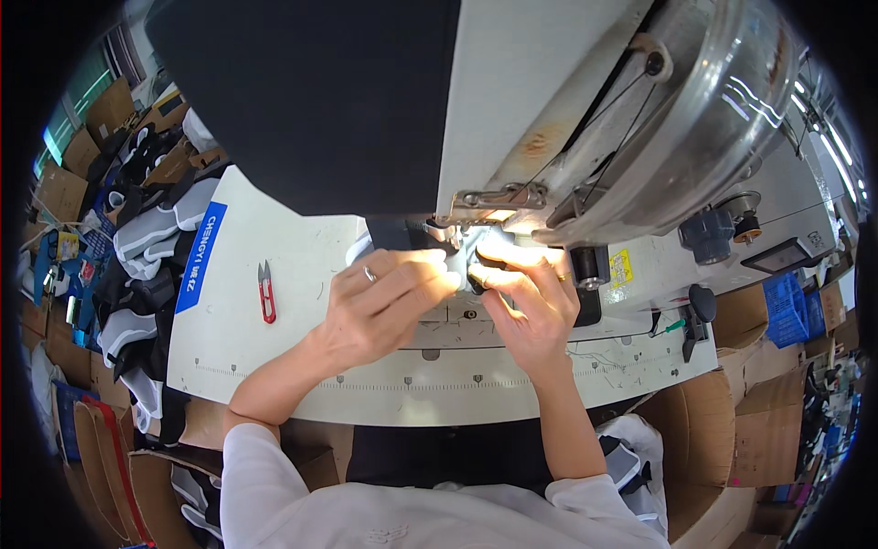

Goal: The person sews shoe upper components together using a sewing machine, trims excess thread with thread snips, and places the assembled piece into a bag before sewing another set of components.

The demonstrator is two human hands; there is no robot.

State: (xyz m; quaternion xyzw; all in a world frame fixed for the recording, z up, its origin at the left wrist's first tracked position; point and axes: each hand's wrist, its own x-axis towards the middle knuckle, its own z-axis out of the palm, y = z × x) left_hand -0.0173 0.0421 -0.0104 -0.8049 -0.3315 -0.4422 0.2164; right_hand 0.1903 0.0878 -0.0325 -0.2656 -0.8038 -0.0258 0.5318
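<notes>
A small white-and-black fabric piece [468,249] lies under the lit needle area of a sewing machine [498,203]. My left hand [380,302], with a ring on one finger, pinches the piece's left side, fingertips close together. From the right, my right hand [530,297] grips the same piece with curled fingers, the thumb at its near edge. Both hands are just in front of the presser foot. Glare and my fingers hide part of the piece, so its full shape cannot be made out.
Red-handled thread snips [266,293] lie on the white table [293,366], left of my hands. Black-and-white sewn pieces [151,242] are heaped beyond the table's left edge. Cardboard boxes [773,430] stand at the right. The machine's large clear cover [704,119] overhangs the right side.
</notes>
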